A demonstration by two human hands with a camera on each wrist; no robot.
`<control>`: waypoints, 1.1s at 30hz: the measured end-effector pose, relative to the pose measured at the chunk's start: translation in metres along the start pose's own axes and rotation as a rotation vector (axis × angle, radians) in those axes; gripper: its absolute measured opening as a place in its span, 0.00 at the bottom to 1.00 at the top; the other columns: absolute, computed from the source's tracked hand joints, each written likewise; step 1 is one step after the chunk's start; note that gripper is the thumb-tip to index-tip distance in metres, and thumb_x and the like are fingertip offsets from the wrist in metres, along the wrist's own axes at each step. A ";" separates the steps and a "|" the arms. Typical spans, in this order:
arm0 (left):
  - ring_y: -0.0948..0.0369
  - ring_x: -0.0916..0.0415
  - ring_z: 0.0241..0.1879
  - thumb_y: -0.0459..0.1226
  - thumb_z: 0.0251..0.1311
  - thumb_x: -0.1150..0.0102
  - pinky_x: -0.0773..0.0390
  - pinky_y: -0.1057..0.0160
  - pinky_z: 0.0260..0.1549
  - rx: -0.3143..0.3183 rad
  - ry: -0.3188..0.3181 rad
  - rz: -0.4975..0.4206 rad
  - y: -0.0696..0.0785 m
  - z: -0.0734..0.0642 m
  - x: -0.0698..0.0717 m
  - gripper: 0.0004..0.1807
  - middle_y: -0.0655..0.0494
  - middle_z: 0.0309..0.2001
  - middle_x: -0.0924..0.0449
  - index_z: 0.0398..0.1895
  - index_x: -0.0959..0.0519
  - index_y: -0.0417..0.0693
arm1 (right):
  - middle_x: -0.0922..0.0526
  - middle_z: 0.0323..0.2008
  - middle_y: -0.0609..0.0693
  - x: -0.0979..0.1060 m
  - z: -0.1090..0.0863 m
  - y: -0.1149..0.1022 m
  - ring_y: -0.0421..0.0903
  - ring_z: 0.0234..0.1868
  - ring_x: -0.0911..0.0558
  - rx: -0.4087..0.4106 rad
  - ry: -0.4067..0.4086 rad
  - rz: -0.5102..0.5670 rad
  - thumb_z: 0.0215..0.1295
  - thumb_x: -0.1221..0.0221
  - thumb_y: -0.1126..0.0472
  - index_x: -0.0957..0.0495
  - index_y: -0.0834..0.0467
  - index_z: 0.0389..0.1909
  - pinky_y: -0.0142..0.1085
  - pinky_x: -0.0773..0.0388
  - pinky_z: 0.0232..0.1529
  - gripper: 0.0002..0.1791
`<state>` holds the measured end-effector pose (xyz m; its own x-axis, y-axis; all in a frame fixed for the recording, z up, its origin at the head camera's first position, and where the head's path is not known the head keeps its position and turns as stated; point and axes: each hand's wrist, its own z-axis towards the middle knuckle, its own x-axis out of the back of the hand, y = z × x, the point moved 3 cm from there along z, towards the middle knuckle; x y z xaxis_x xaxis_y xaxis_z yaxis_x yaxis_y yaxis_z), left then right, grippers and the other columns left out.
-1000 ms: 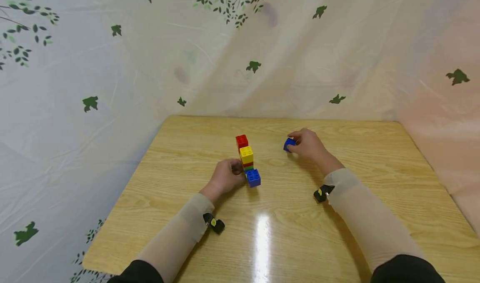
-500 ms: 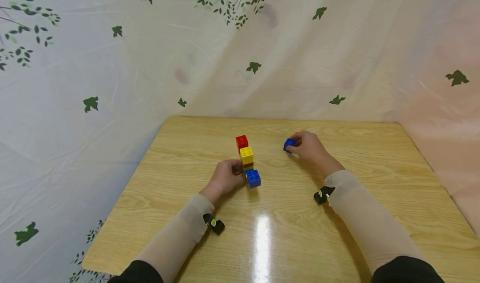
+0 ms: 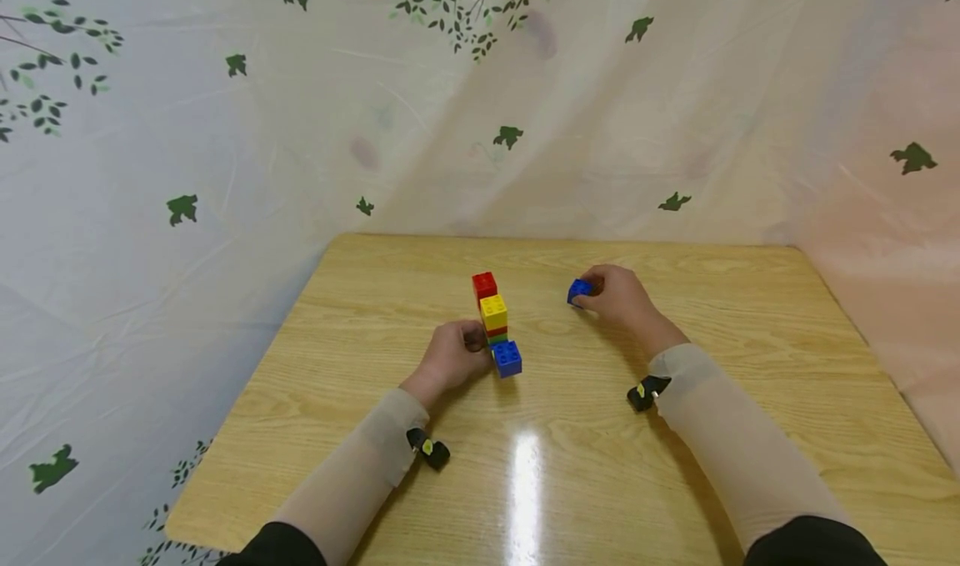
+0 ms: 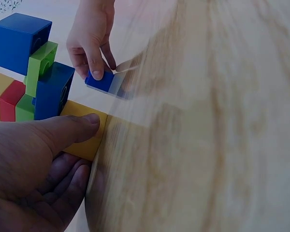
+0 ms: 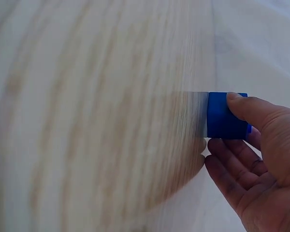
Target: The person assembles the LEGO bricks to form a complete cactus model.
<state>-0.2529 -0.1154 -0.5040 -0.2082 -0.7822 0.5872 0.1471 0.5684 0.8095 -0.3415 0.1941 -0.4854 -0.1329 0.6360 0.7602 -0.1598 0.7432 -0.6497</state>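
My left hand (image 3: 453,355) holds a built stack of toy bricks by its base. In the left wrist view, the thumb lies on the bottom yellow brick (image 4: 89,145) and the fingers curl on its other side. Above that, green, red and blue bricks rise, with one blue brick (image 3: 507,359) sticking out towards me. A yellow brick (image 3: 493,311) and a red brick (image 3: 484,284) top the stack. Off to the right, my right hand (image 3: 618,295) pinches a single blue brick (image 5: 224,116) between thumb and fingers. That brick sits on the tabletop, apart from the stack.
Both hands are over a wooden table (image 3: 577,466) with a bright reflection near the front. A pale cloth (image 3: 450,182) with a leaf print hangs behind the table and along its sides. Small dark cameras are strapped to both wrists.
The right hand's fingers have settled slightly lower around the blue brick. The left hand and the stack have stayed in place.
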 end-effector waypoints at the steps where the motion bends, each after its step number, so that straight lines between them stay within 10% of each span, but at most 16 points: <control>1: 0.60 0.18 0.43 0.33 0.61 0.25 0.17 0.56 0.51 -0.002 0.000 0.002 0.000 0.000 0.000 0.13 0.59 0.43 0.12 0.48 0.13 0.48 | 0.17 0.54 0.61 0.000 -0.001 0.000 0.59 0.55 0.18 -0.001 -0.001 0.001 0.68 0.29 0.54 0.21 0.63 0.61 0.53 0.19 0.56 0.26; 33: 0.60 0.17 0.46 0.32 0.60 0.25 0.16 0.56 0.51 0.002 -0.003 -0.014 -0.002 0.001 -0.001 0.16 0.56 0.45 0.12 0.52 0.13 0.45 | 0.20 0.53 0.57 0.008 -0.013 -0.052 0.56 0.52 0.18 0.146 0.040 0.133 0.71 0.32 0.52 0.20 0.60 0.64 0.51 0.17 0.49 0.25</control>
<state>-0.2535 -0.1155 -0.5063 -0.2133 -0.7892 0.5758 0.1427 0.5579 0.8175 -0.3213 0.1632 -0.4451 -0.1242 0.7364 0.6650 -0.2837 0.6159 -0.7350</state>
